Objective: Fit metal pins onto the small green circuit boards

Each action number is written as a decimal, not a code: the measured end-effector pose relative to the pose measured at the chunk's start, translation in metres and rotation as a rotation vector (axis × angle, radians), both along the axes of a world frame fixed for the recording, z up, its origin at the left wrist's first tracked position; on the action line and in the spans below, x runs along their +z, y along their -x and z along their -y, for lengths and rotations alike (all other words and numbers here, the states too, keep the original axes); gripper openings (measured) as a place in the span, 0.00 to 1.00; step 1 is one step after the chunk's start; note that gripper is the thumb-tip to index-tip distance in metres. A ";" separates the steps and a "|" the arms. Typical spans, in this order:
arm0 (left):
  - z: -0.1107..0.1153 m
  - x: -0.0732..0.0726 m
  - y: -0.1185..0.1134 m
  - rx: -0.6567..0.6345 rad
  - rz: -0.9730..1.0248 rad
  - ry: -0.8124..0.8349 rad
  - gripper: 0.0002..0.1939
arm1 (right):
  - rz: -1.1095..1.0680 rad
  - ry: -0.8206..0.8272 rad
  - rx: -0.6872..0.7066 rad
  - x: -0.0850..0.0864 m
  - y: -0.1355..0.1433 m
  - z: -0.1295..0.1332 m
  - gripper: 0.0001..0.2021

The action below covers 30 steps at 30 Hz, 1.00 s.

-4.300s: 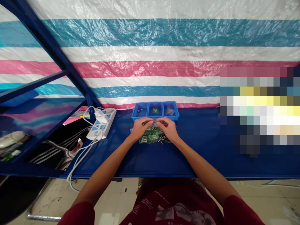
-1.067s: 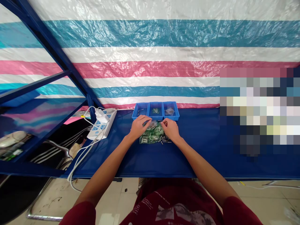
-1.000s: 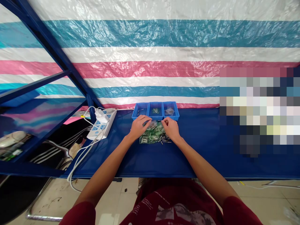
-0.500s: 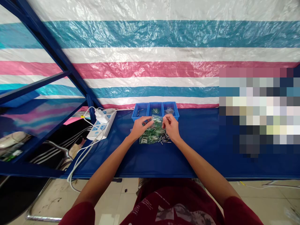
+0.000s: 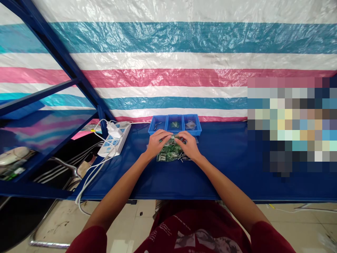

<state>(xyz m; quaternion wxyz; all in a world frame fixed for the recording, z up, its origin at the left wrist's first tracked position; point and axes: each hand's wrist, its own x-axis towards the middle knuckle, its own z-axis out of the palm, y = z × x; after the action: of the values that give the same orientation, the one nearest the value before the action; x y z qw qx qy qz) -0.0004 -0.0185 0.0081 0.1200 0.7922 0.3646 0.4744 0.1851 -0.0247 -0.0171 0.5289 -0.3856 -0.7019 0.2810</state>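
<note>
My left hand (image 5: 157, 142) and my right hand (image 5: 189, 143) meet over a pile on the blue table, thumbs and fingertips pinched close together. Between them is a small clear plastic bag (image 5: 173, 136) with something green showing; the fingers cover most of it. Below the hands lie green-tinted plastic packets (image 5: 168, 154). Loose thin metal pieces (image 5: 184, 157), like screws or bits, are scattered at the pile's right side, partly under my right hand. Just behind stands a blue three-part bin (image 5: 175, 119) with small metal pieces at left, a green packet in the middle and clear bags at right.
A white power strip (image 5: 116, 140) with a plugged-in adapter and looping white cables (image 5: 91, 175) lies to the left. A blue metal frame (image 5: 52, 49) rises there. Striped plastic sheeting (image 5: 173, 63) hangs behind the table (image 5: 179, 184). The right side is pixelated.
My right hand has moved left and turned inward, its fingertips now meeting my left hand's at the small bag. The bag's upright clear part is now mostly covered by fingers.
</note>
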 end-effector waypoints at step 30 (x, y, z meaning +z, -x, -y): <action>-0.006 -0.006 -0.001 -0.083 -0.021 0.158 0.19 | 0.103 -0.206 -0.133 -0.007 -0.007 -0.005 0.10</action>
<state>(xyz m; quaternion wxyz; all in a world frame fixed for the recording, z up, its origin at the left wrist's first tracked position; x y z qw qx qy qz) 0.0002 -0.0123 0.0017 0.1980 0.7996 0.3689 0.4305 0.1921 -0.0199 -0.0238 0.5464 -0.3890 -0.7261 0.1515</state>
